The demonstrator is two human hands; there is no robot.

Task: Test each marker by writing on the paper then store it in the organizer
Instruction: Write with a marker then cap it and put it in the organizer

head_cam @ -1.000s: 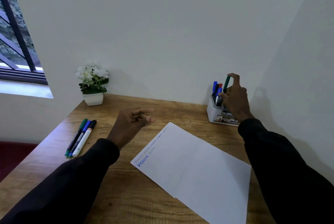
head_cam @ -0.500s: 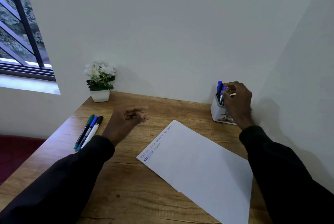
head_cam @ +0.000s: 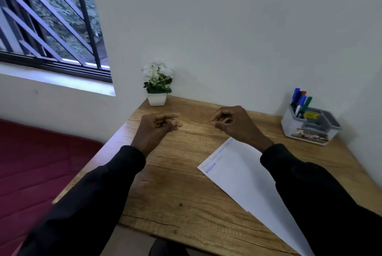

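I take this for a study corner in a home or small office: a wooden surface (head_cam: pixel 175 193) set between white walls (head_cam: pixel 227 28), a barred window (head_cam: pixel 51 18), potted flowers (head_cam: pixel 157 82) and a desk organizer (head_cam: pixel 310 129).

Single head-worn wide view — forward and down, close over the desk (head_cam: pixel 175 183)

I wear long black sleeves on both arms: my left sleeve (head_cam: pixel 93 193) and my right sleeve (head_cam: pixel 322 198) (plain dark cloth, softly creased) end at the wrists, where my left hand (head_cam: pixel 154 129) and right hand (head_cam: pixel 237 126) come out bare.
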